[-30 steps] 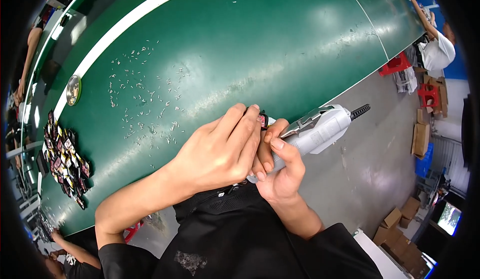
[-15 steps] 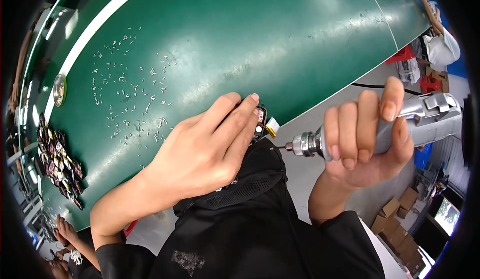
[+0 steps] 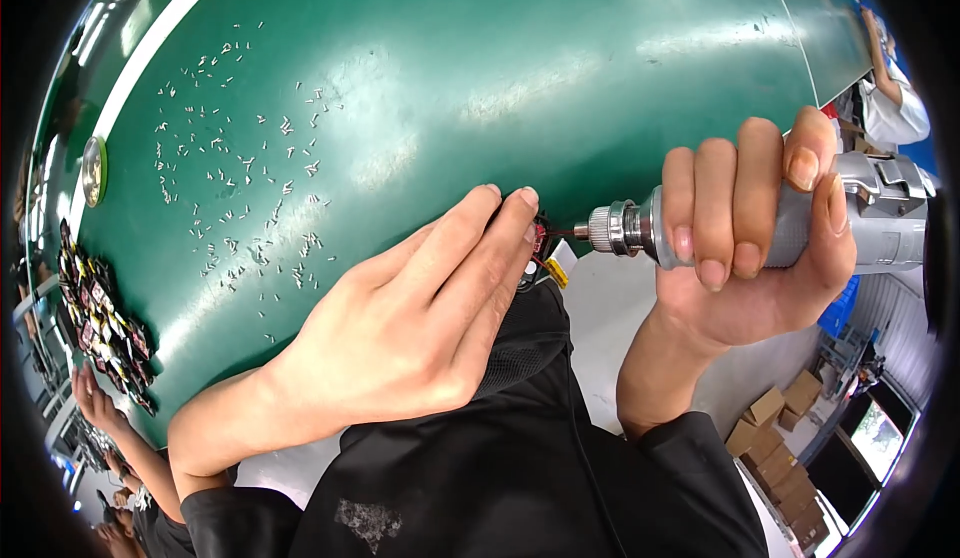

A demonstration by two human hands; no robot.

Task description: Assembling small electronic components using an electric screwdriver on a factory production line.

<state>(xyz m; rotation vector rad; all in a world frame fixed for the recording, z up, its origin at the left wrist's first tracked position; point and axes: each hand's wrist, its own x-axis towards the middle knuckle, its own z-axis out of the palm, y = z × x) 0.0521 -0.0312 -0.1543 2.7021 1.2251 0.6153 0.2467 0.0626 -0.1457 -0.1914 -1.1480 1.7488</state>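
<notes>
At the table's near edge, my left hand holds a small dark electronic device, its fingers pressed together over it. Much of the device is hidden under the fingers. A small white-and-yellow battery-like pouch sticks out from its right side. My right hand is wrapped round a grey electric screwdriver with a silver chuck. The screwdriver lies nearly level, pointing left, and its thin bit reaches the device beside my left fingertips. Whether the bit sits in a screw is too small to tell.
Many small screws lie scattered over the green table. A pile of similar small devices lies at the far left, near a round dish. Another person's hand is at lower left. Cardboard boxes stand at lower right.
The screwdriver has moved up, and its bit now meets the device instead of pointing below it. My left hand has shifted slightly right, its fingers covering more of the device.
</notes>
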